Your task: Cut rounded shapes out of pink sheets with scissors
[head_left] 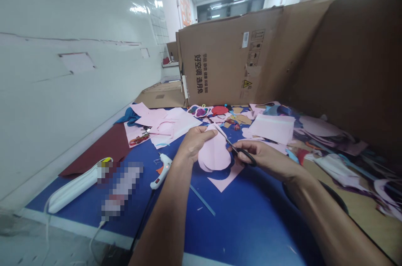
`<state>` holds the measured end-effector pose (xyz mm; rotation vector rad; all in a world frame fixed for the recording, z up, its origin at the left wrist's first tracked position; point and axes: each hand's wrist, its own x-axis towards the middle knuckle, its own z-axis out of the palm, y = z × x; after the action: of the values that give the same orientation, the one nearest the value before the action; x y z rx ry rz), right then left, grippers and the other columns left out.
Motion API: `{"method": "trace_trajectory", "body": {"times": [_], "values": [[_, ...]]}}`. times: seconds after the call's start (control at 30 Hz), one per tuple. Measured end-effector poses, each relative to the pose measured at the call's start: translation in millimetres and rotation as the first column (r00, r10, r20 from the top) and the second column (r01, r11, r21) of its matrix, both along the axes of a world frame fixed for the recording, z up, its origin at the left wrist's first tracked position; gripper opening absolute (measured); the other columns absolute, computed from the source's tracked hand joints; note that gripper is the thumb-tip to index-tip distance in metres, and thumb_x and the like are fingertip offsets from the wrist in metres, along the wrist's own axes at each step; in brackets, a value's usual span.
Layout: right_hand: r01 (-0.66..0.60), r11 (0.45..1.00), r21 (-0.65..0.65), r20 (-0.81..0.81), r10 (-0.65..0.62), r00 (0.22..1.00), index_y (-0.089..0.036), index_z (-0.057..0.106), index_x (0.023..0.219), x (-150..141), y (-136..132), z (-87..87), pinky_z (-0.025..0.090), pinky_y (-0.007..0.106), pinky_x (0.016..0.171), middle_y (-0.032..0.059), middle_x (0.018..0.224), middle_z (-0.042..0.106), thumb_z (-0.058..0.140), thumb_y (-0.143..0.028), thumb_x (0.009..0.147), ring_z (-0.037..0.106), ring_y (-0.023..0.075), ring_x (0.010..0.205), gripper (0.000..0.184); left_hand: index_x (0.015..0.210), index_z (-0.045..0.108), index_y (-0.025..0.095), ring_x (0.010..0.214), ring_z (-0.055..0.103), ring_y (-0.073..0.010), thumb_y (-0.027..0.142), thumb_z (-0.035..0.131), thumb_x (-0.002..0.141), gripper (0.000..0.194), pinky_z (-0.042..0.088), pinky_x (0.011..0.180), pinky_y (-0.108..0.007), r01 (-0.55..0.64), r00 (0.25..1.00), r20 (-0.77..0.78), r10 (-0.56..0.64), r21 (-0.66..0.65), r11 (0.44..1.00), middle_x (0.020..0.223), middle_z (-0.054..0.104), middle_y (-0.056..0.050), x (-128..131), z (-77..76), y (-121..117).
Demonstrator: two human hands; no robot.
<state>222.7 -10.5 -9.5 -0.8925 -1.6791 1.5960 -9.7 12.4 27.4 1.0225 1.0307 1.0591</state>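
Pinched in my left hand (196, 142) is a pink paper piece (215, 153) with a rounded, partly cut outline. It seems to be more than one layer, with a second edge showing at the lower left. My right hand (254, 152) grips black-handled scissors (246, 156), whose blades point up and left and lie at the paper's upper right edge. Below the paper, a pink offcut (224, 180) with a curved inner edge lies on the blue table (238, 220). Left of my left forearm rests a white hot glue gun (161, 171) with an orange trigger.
Pink sheets (176, 124) and a dark red sheet (97, 149) lie at the left. Near the front left are a white tubular lamp-like thing (72, 188) and a blurred power strip (122, 190). Scraps (339, 170) heap at the right. A large cardboard box (226, 61) walls the back.
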Motion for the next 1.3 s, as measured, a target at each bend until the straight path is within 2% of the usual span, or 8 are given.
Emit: {"method": "trace_trajectory", "body": {"times": [0.3,0.53,0.83,1.07,1.3], "values": [[-0.005,1.000,-0.004,-0.016,0.005,1.000,-0.019,0.077,0.111,0.1,-0.1,0.6,0.038,0.029,0.067,0.0015,0.079,0.061,0.083,-0.059,0.082,0.048,0.0165,0.072,0.049,0.078,0.074,0.014,0.059,0.069,-0.0205,0.022,0.078,0.074,0.010,0.056,0.061,-0.035,0.018,0.999,0.037,-0.018,-0.003,1.000,0.073,0.075,-0.011,-0.4,-0.6,-0.5],[-0.001,1.000,-0.004,-0.030,0.001,1.000,-0.019,0.077,0.108,-0.6,-1.1,1.6,0.040,0.029,0.068,0.0009,0.078,0.061,0.084,-0.060,0.080,0.048,0.0162,0.072,0.050,0.072,0.070,0.014,0.057,0.067,-0.0197,0.026,0.080,0.073,0.015,0.054,0.057,-0.032,0.005,0.999,0.037,-0.006,0.019,1.000,0.070,0.073,-0.010,-2.3,-3.4,1.9],[-0.068,0.998,-0.012,-0.051,0.067,0.996,-0.019,0.071,0.119,2.5,1.6,-5.2,0.041,0.029,0.069,0.0034,0.088,0.066,0.082,-0.056,0.085,0.053,0.0169,0.077,0.051,0.065,0.065,0.016,0.051,0.062,-0.0157,0.023,0.083,0.071,0.020,0.049,0.052,-0.029,-0.007,1.000,0.030,0.007,0.027,1.000,0.064,0.070,-0.006,0.9,0.0,-0.7],[-0.094,0.995,-0.024,-0.086,0.091,0.992,-0.019,0.069,0.121,4.1,0.6,-5.1,0.039,0.030,0.070,0.0039,0.090,0.068,0.081,-0.055,0.087,0.055,0.0180,0.079,0.050,0.069,0.068,0.015,0.054,0.066,-0.0191,0.024,0.081,0.074,0.017,0.053,0.056,-0.032,0.024,1.000,0.019,-0.024,0.007,1.000,0.069,0.072,-0.009,0.7,-0.8,-0.3],[-0.086,0.996,-0.018,-0.073,0.084,0.994,-0.019,0.070,0.119,2.4,0.7,-3.2,0.036,0.030,0.067,0.0037,0.089,0.067,0.081,-0.057,0.087,0.054,0.0176,0.077,0.051,0.066,0.066,0.015,0.052,0.064,-0.0172,0.024,0.081,0.073,0.019,0.051,0.054,-0.030,0.018,1.000,0.000,-0.018,0.011,1.000,0.065,0.071,-0.008,1.5,-0.4,-1.2]]}}
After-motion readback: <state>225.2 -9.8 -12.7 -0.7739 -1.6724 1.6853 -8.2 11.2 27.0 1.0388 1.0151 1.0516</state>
